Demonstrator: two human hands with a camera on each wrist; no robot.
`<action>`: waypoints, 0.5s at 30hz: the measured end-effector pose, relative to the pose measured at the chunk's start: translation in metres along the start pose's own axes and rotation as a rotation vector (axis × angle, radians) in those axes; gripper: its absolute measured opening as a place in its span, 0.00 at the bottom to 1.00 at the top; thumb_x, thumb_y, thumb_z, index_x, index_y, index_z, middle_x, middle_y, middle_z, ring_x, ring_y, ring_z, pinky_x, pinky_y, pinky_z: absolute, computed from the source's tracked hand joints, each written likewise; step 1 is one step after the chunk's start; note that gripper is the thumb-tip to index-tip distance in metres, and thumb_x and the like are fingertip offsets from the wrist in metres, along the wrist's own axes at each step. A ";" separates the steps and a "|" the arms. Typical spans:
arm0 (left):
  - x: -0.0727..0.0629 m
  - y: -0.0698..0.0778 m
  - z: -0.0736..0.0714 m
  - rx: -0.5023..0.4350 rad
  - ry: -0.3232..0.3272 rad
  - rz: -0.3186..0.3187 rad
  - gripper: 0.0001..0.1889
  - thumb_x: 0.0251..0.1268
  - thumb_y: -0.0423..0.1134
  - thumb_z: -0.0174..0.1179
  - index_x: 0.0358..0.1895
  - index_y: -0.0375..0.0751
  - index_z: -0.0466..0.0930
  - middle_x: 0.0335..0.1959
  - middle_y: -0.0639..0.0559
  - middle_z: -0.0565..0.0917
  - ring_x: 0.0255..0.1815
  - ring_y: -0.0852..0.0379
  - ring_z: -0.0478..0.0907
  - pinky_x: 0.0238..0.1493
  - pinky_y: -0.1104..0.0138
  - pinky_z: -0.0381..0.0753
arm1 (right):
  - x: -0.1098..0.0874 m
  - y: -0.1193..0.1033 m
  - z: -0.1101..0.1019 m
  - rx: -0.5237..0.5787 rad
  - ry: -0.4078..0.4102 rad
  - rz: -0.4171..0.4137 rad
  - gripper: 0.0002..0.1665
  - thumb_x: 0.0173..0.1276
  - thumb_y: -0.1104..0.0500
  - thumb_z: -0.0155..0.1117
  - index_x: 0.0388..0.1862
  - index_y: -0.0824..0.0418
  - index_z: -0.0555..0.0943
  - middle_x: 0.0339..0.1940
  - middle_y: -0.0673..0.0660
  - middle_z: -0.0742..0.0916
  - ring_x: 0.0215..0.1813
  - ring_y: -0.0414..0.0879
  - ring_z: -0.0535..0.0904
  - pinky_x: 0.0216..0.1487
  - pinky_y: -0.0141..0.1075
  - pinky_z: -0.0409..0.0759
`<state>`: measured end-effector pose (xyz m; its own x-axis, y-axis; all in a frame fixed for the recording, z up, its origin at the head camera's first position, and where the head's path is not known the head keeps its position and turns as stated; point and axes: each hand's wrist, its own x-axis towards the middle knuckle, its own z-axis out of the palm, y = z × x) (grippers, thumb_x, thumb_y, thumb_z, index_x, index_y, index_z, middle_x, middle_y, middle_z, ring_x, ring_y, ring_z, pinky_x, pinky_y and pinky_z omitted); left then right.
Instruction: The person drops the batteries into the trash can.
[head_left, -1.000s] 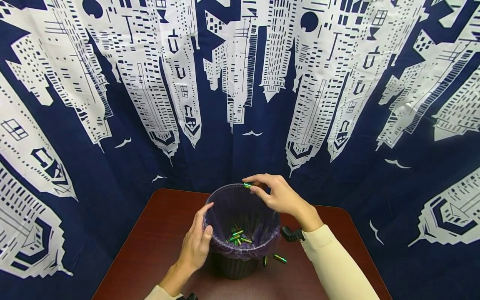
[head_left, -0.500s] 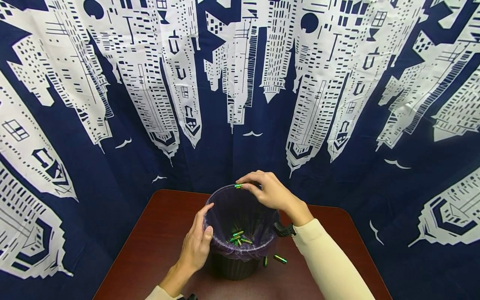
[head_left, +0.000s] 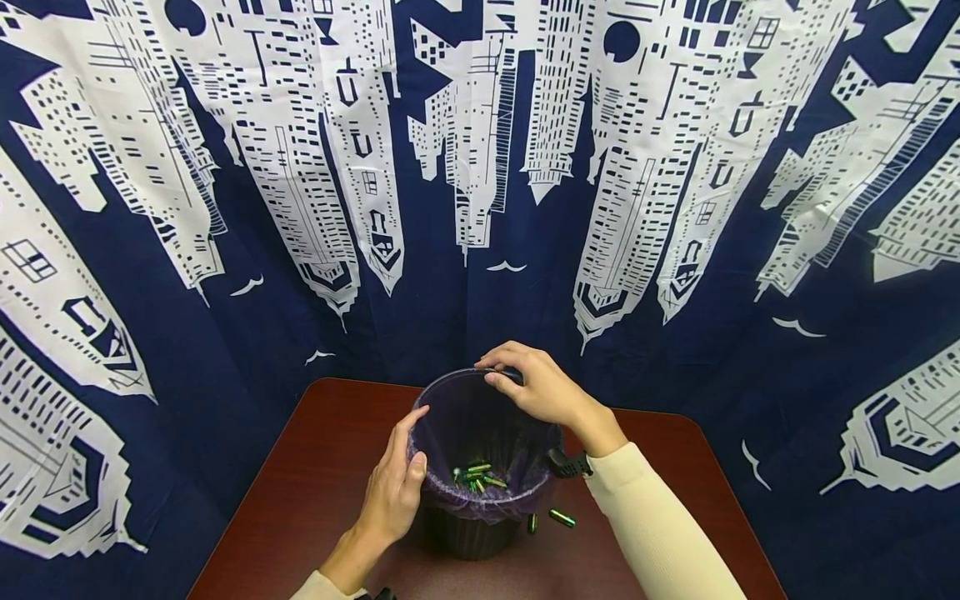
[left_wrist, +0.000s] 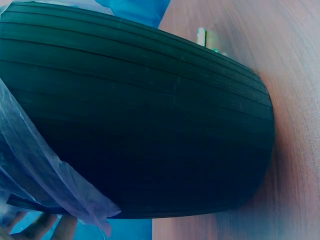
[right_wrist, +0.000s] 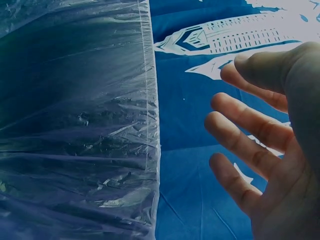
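Observation:
A dark ribbed trash bin (head_left: pixel 471 537) stands on the table, lined with a thin purple bag (head_left: pixel 517 500). Several green-and-gold batteries (head_left: pixel 478 477) lie at its bottom. My left hand (head_left: pixel 393 483) holds the bin's left side, its index fingertip and thumb at the rim; in the left wrist view, fingers (left_wrist: pixel 42 225) show beside the liner. Over the far rim hovers my right hand (head_left: pixel 536 387), its fingers loosely bent and apart. The right wrist view shows no object in this hand (right_wrist: pixel 270 165), beside the liner's edge (right_wrist: pixel 151 125).
Two more batteries lie on the reddish-brown table (head_left: pixel 315 467), right of the bin: one angled (head_left: pixel 562 517), the other (head_left: pixel 532 523) close to the bin's base. A navy curtain (head_left: pixel 420 333) with white skyline prints hangs behind the table.
My right hand has moved left over the bin and let go of the battery it pinched. Another battery now shows at the left of the pile inside. My left hand stays put.

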<state>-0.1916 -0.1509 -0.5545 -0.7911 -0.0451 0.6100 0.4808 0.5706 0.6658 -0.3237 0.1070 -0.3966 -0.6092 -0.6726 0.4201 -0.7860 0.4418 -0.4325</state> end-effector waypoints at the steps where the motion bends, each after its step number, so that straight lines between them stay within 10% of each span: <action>1: 0.000 0.000 0.000 0.001 0.000 -0.001 0.36 0.96 0.66 0.34 0.93 0.53 0.65 0.89 0.44 0.75 0.49 0.49 0.85 0.35 0.61 0.85 | -0.001 0.000 0.000 0.000 0.002 0.003 0.14 0.86 0.60 0.74 0.65 0.58 0.94 0.62 0.53 0.94 0.60 0.49 0.92 0.68 0.52 0.91; 15: 0.000 0.000 0.001 -0.020 -0.005 -0.012 0.37 0.96 0.67 0.34 0.92 0.53 0.66 0.89 0.43 0.75 0.40 0.59 0.80 0.26 0.65 0.76 | -0.022 0.005 -0.008 0.005 0.073 0.016 0.12 0.85 0.63 0.74 0.60 0.55 0.95 0.60 0.51 0.96 0.64 0.49 0.93 0.70 0.53 0.89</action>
<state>-0.1918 -0.1503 -0.5544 -0.7989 -0.0478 0.5995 0.4786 0.5532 0.6819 -0.3147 0.1287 -0.4014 -0.6279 -0.6205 0.4699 -0.7757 0.4491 -0.4435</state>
